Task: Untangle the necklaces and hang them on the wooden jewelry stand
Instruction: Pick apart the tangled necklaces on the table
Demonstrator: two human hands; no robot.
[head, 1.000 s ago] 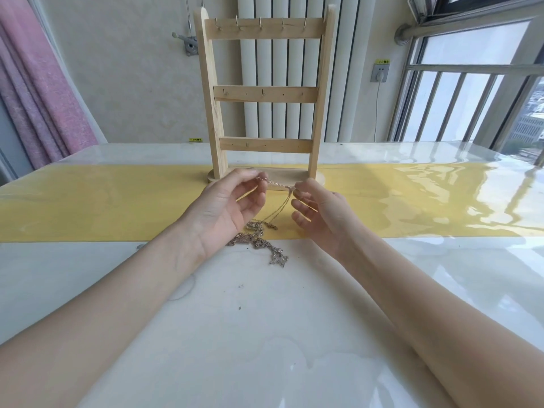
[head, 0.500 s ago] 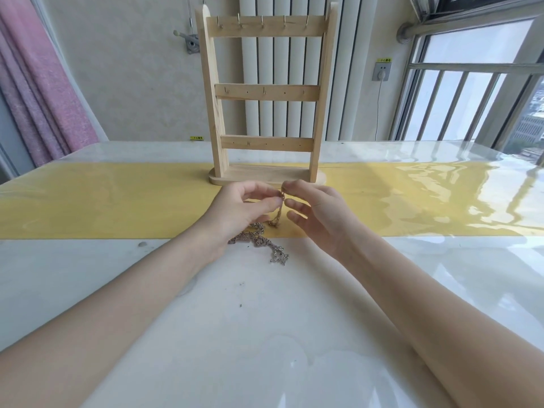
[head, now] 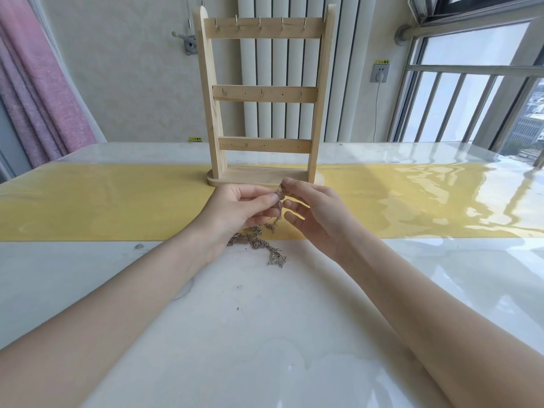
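While tangled necklaces [head: 259, 245] trail onto the counter [head: 265, 334], left hand [head: 238, 212] and right hand [head: 313, 210] both pinch the chain before the stand [head: 263, 95].

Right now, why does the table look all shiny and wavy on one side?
In the head view, daylight from the window glares off the glossy table, rippling the reflections; the wide lens bends edges; the necklaces look small and slightly blurred.
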